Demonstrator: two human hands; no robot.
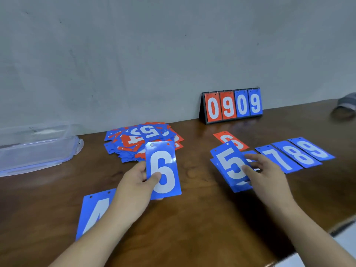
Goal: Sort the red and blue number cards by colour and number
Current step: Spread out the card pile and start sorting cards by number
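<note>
A clear plastic box [36, 149] lies left on the wooden table [192, 228]; far right, something grey [346, 105], perhaps a sleeve.

**Your card count**

You have two hands in view. Your left hand [134, 182] holds one blue 6 card [163, 170]. Your right hand [267, 170] holds one blue 5 card [231, 164], with at least one further blue card [240, 187] beneath it. Three more blue cards lie in a row: 7 card [279, 159], 8 card [299, 155], 9 card [316, 150]. You also have one blue 4 card [94, 211], one lone red card [225, 136], one mixed pile [134, 139] too jumbled to count, one four-digit scoreboard [233, 106] and one clear plastic container [36, 147].
</note>
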